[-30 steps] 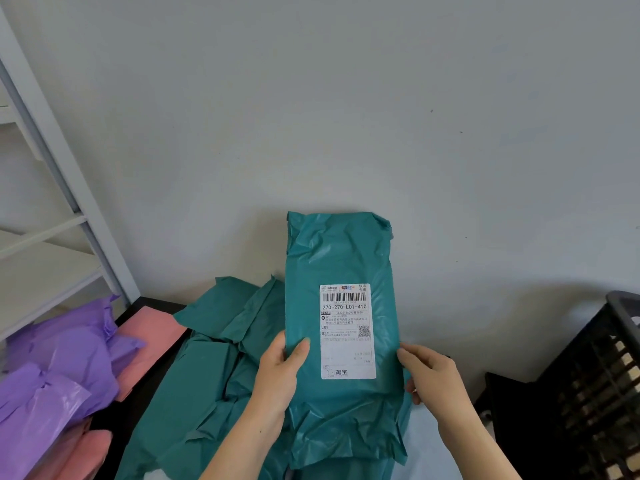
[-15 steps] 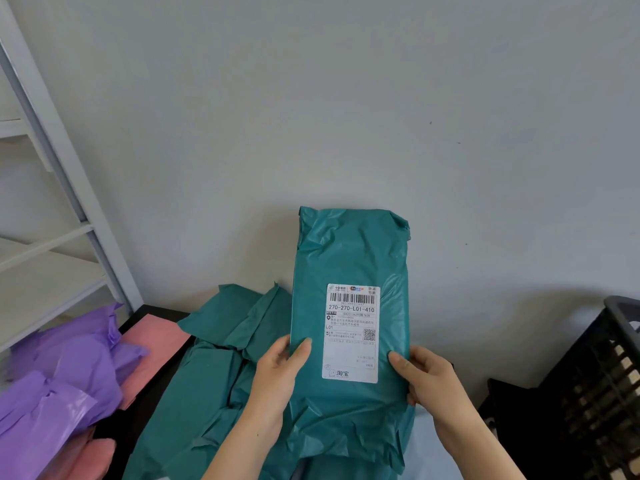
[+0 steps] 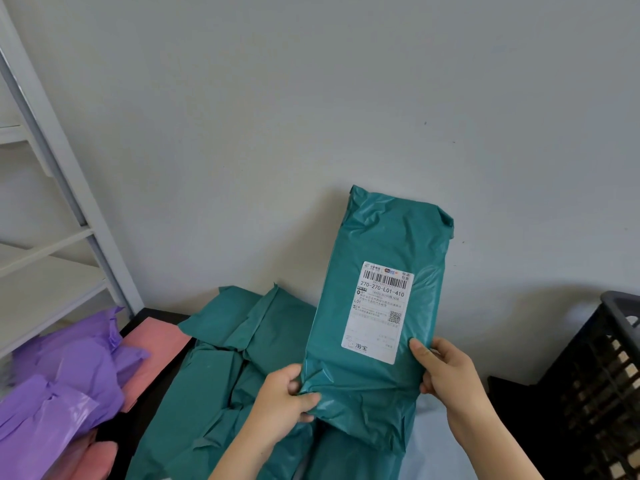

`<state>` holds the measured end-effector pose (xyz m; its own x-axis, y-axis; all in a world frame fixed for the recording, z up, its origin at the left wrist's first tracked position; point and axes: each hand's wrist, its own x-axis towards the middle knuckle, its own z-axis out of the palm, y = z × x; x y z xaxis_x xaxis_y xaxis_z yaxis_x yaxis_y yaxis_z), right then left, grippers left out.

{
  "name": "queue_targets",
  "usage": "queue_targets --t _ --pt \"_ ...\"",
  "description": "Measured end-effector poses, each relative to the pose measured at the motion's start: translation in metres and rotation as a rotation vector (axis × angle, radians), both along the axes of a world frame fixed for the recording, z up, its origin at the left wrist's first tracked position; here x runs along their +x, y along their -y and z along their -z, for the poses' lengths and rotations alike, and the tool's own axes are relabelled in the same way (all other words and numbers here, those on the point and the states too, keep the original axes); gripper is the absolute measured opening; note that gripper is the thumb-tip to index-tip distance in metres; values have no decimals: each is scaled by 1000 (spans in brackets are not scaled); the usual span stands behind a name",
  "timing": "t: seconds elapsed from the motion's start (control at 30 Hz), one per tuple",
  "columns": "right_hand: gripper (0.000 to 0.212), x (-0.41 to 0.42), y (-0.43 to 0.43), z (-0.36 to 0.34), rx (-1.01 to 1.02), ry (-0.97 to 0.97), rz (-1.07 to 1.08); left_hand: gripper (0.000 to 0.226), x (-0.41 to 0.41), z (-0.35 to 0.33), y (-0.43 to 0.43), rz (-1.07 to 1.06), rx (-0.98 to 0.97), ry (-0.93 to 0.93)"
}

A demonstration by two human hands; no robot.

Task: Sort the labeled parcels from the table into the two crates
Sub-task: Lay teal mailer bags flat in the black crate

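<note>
Head view. 1 teal parcel, a long, rectangular mailer of glossy, crinkled plastic film, is held nearly upright, its top leaning slightly right, above the right part of the dark tabletop. It carries 1 white rectangular label with a barcode, the code 270-270-L01-410 and a QR square; the finer print is too small to read. The left hand pinches the parcel's lower left edge with curled fingers and thumb. The right hand grips its right edge, thumb on the front beside the label's lower corner, the other fingers hidden behind the film.

Below, overlapping teal mailers cover the middle of the tabletop; at least 3, exact count unclear. Toward its left edge lie soft purple mailers, at least 2, over matte pink mailers, at least 2, partly cut off by the frame. A pale blue surface shows at the near edge, its nature unclear. 1 black lattice crate stands right of the table, cut off by the frame. 1 white shelf unit meets the far left corner.
</note>
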<state>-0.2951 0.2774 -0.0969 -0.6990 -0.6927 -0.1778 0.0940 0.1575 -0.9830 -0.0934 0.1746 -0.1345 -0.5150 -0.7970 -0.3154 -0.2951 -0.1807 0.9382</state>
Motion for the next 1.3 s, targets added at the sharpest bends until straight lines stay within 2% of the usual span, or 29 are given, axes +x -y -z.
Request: queue_targets --t 0.13,0.43,0.7,1.0,1.2,1.3 --pt "13 -5 -3 1 1 31 28 35 0 -3 -1 54 -36 52" --pt "14 -13 -8 3 -52 74 32 37 -3 -14 -5 95 -80 59" --pt "14 -17 -13 0 -63 64 -33 24 -23 -40 -13 -41 -92 -102" --pt "15 -13 -21 -12 -68 64 -107 21 -40 -53 -11 -161 -118 -285" --pt "19 -10 -31 -34 -95 -23 -30 17 -59 -70 -19 -148 -120 -389" --pt "31 -10 -36 -40 -59 -87 13 15 -62 -75 -21 -141 -86 -451"
